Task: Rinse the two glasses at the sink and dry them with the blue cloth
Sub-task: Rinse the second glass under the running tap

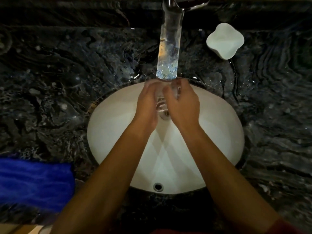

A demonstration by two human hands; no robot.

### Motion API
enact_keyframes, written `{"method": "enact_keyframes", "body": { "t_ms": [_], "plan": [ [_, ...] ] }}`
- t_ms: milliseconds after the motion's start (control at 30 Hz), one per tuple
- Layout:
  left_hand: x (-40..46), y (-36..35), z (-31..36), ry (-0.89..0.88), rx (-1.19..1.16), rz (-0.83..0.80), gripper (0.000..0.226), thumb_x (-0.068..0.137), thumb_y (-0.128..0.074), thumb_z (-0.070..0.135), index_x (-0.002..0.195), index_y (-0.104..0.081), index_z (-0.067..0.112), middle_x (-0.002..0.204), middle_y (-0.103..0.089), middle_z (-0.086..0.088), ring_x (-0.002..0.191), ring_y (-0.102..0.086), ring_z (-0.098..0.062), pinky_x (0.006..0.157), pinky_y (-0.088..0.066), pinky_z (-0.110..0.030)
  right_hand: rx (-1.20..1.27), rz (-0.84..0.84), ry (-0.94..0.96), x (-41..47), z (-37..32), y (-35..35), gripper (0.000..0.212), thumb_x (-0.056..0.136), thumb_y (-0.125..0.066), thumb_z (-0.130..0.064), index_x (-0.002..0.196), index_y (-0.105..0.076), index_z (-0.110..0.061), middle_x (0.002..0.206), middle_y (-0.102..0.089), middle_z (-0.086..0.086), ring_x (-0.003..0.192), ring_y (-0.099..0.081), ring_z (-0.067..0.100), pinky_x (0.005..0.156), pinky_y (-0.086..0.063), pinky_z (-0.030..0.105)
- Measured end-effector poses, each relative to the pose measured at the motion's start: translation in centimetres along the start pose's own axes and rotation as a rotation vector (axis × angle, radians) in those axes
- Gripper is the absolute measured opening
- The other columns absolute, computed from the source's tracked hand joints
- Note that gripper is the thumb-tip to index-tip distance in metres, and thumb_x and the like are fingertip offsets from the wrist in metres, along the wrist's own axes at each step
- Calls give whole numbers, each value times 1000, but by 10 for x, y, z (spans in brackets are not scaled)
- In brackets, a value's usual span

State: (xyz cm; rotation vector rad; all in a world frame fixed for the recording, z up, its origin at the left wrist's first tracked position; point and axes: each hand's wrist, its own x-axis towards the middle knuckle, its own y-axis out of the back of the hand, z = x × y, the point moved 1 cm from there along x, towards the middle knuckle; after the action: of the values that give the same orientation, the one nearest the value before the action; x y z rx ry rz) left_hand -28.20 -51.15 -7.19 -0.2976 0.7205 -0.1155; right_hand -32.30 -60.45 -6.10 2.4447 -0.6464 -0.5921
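A clear glass [161,103] is held over the white sink basin [118,132], between both hands and just below the tap. My left hand [147,105] wraps its left side and my right hand [183,105] wraps its right side and rim. Most of the glass is hidden by my fingers. A second, tall clear glass [168,51] stands upright on the dark counter behind the basin, in front of the metal tap [170,2]. The blue cloth [33,183] lies on the counter at the lower left.
The counter is dark veined stone [67,73] and looks wet near the tap. A white rounded soap dish [225,40] sits at the back right. The drain [164,114] lies under the held glass; an overflow hole [158,186] is at the basin's near wall.
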Motion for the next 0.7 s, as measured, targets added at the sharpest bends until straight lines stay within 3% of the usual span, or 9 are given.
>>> {"method": "enact_keyframes", "body": {
  "t_ms": [67, 133, 200, 267, 367, 500, 600, 700],
  "plan": [
    [-5, 2, 1, -90, 60, 59, 14, 93, -57, 15, 95, -71, 19, 98, -73, -9, 91, -70, -23, 78, -55, -37, 76, -108, -170, 7, 1, 4, 35, 93, -50, -59, 97, -62, -27, 83, -68, -10, 69, -65, 8, 58, -48, 26],
    [-5, 5, 4, -153, 127, 63, 14, 89, -61, 20, 94, -74, 18, 92, -74, -8, 86, -69, -22, 77, -56, -36, 315, -284, -438, 14, 3, 8, 34, 97, -54, -54, 93, -69, -24, 79, -71, -4, 54, -65, 8, 44, -46, 22],
    [-2, 9, 7, -180, 203, -3, 15, 89, -62, 22, 95, -75, 17, 90, -76, -7, 87, -71, -24, 80, -56, -37, 600, -460, -628, 18, 5, 15, 38, 97, -56, -48, 106, -73, -14, 85, -76, 7, 48, -63, 18, 38, -38, 19],
    [-1, 14, 11, -165, 239, -110, 16, 87, -67, 19, 100, -77, 17, 100, -78, -10, 99, -72, -30, 91, -56, -42, 822, -596, -671, 20, 7, 19, 44, 96, -56, -46, 116, -70, -10, 83, -73, 10, 49, -60, 22, 39, -38, 20],
    [-1, 21, 13, -116, 344, -287, 30, 80, -69, 6, 105, -77, 21, 103, -77, 0, 102, -71, -18, 93, -56, -37, 874, -588, -666, 22, 12, 21, 43, 101, -52, -46, 116, -72, -12, 75, -72, 8, 48, -60, 22, 39, -36, 19],
    [5, 22, 21, -222, 732, -252, 30, 72, -65, -4, 92, -69, 18, 88, -70, 6, 75, -65, 4, 71, -50, -11, 496, -467, -447, 26, 9, 20, 40, 96, -56, -50, 102, -74, -15, 72, -74, 5, 49, -61, 21, 37, -31, 21],
    [16, 18, 30, -338, 898, -300, 31, 84, -71, -11, 89, -67, 19, 80, -65, 12, 71, -61, 2, 68, -46, -15, 277, -532, -248, 24, 4, 16, 53, 95, -55, -60, 112, -67, -11, 84, -76, 9, 52, -65, 21, 36, -34, 23],
    [18, 18, 37, -385, 794, -332, 24, 82, -76, 1, 103, -71, 12, 86, -71, -1, 79, -65, -15, 74, -51, -24, 327, -521, -235, 24, -2, 19, 37, 99, -59, -51, 111, -67, -17, 101, -78, 10, 72, -74, 23, 38, -43, 25]
  ]
}}
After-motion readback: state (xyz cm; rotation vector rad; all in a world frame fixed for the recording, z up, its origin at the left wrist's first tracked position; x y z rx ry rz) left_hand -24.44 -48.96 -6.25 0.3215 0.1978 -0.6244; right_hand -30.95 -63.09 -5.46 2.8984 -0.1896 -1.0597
